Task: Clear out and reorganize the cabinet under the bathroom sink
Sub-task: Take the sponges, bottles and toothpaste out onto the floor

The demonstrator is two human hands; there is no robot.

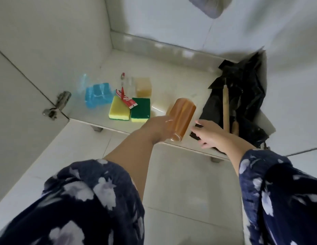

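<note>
Scene: a person in a dark floral top reaches both arms into the open cabinet [171, 82] under the sink.
Left hand: the left hand [157, 129] grips an amber tumbler [180, 119] by its lower end, tilted over the cabinet floor's front edge.
Right hand: the right hand [210, 134] hovers with fingers spread and loose beside the glass, holding nothing.
Progress: judged late in the job; 2 sponges [130, 110], a blue plastic pack [98, 94], a red tube [125, 99] and a tan soap block [143, 86] lie grouped at left.
Containers: a black bag [242, 96] at right holds wooden-handled tools [225, 106]; the tumbler's contents cannot be told.
Remaining: seating the tumbler, likely.
</note>
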